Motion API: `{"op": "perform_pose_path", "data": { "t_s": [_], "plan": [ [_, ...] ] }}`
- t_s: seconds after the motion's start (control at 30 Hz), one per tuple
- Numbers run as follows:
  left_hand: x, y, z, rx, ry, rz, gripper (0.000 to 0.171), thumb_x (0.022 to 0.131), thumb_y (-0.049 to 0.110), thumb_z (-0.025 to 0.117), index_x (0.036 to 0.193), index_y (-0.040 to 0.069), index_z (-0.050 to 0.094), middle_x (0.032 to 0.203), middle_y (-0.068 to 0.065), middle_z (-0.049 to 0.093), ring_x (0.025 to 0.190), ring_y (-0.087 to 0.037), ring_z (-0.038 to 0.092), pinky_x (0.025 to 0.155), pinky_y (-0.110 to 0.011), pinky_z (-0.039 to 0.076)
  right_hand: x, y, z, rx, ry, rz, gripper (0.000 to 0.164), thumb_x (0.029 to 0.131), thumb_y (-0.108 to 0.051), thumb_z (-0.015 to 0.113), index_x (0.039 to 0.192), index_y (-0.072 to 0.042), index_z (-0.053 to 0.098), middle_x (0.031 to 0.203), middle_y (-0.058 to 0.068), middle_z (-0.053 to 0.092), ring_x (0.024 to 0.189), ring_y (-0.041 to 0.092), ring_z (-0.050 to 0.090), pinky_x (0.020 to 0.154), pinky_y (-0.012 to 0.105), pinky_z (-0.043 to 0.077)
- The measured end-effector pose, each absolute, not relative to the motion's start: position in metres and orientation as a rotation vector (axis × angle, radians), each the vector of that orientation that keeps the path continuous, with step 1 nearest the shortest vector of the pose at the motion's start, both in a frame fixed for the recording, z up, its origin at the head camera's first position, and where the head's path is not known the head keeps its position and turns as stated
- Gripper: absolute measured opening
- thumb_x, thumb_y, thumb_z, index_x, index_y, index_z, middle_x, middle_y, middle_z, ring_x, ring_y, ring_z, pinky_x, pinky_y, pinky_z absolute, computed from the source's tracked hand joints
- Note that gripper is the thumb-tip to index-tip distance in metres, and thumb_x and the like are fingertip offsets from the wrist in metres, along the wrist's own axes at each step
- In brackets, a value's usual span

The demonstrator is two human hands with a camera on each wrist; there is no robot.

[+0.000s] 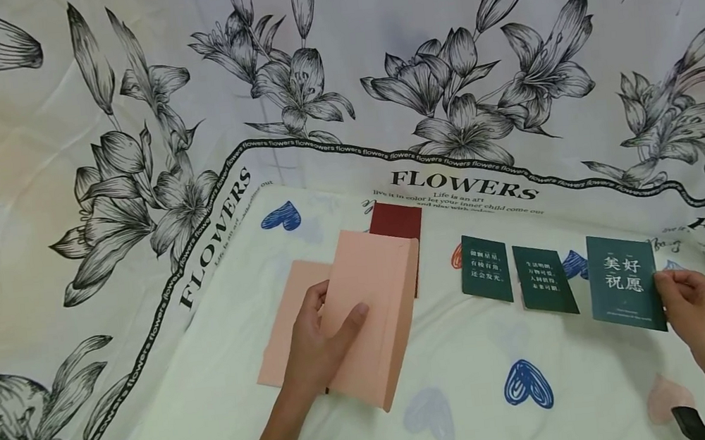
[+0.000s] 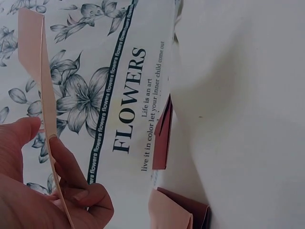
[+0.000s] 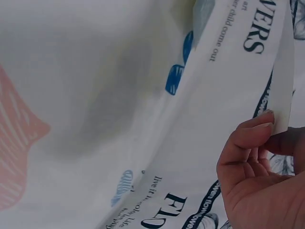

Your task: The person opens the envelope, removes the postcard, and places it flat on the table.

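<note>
My left hand (image 1: 313,340) holds a pink envelope (image 1: 373,267), thumb on its face and the other fingers behind it. In the left wrist view the pink envelope (image 2: 46,90) stands edge-on between the thumb and curled fingers of the left hand (image 2: 78,191). Off to the right, my right hand (image 1: 702,310) pinches the edge of a green card (image 1: 627,307) with white Chinese characters. The right wrist view shows the card's pale back (image 3: 284,81) between thumb and fingers of the right hand (image 3: 257,176).
Under the left hand lie another pink envelope (image 1: 286,325) and a dark red envelope (image 1: 397,219). Two smaller green cards (image 1: 486,288) with white writing are left of the held card. The white cloth (image 1: 455,359) has printed hearts, flowers and a lettered border.
</note>
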State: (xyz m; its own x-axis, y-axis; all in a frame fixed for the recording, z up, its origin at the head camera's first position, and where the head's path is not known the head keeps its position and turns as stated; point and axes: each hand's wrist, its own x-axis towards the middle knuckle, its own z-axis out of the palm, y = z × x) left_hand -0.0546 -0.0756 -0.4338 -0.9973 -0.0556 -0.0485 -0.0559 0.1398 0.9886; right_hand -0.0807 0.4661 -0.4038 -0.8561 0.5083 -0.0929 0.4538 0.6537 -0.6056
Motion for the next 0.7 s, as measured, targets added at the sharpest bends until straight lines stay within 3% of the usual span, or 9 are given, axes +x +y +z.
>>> {"op": "perform_pose_path", "data": {
  "t_s": [0.1,0.23,0.33,0.57,0.7],
  "plan": [
    [-0.054,-0.076,-0.433,-0.114,2.372,2.059,0.064,0.091,0.051,0.082,0.143,0.03,0.052,0.14,0.002,0.059,0.109,-0.027,0.065,0.085,-0.04,0.058,-0.086,0.478,-0.41,-0.79,-2.83,0.93,0.06,0.115,-0.037,0.036,0.147,0.013,0.042,0.134,0.038,0.055,0.07,0.001,0.053,0.053,0.012,0.049],
    [-0.054,-0.075,-0.433,-0.117,2.376,2.049,0.064,0.091,0.052,0.081,0.143,0.03,0.052,0.141,0.002,0.059,0.108,-0.027,0.064,0.085,-0.04,0.057,-0.095,0.493,-0.417,-0.753,-2.916,0.828,0.06,0.114,-0.035,0.037,0.143,0.018,0.042,0.131,0.042,0.051,0.086,0.03,0.062,0.051,0.014,0.044],
    [-0.053,-0.074,-0.433,-0.123,2.38,2.032,0.065,0.091,0.052,0.081,0.144,0.029,0.052,0.141,0.002,0.059,0.109,-0.026,0.064,0.085,-0.039,0.057,-0.1,0.5,-0.421,-0.776,-2.952,0.777,0.059,0.114,-0.032,0.036,0.141,0.02,0.04,0.133,0.045,0.048,0.104,0.05,0.057,0.054,0.018,0.041],
    [-0.052,-0.074,-0.434,-0.115,2.363,2.035,0.063,0.091,0.051,0.081,0.143,0.029,0.052,0.137,0.001,0.06,0.104,-0.026,0.066,0.083,-0.04,0.057,-0.112,0.504,-0.429,-0.823,-2.984,0.766,0.058,0.115,-0.031,0.034,0.14,0.021,0.039,0.135,0.045,0.045,0.113,0.054,0.053,0.078,0.051,0.054],
    [-0.052,-0.074,-0.435,-0.105,2.346,2.041,0.062,0.092,0.05,0.081,0.143,0.028,0.053,0.135,-0.001,0.06,0.095,-0.024,0.069,0.079,-0.041,0.058,-0.119,0.507,-0.435,-0.789,-3.034,0.714,0.057,0.114,-0.03,0.034,0.136,0.022,0.042,0.132,0.045,0.046,0.113,0.055,0.053,0.085,0.06,0.054]
  ]
}}
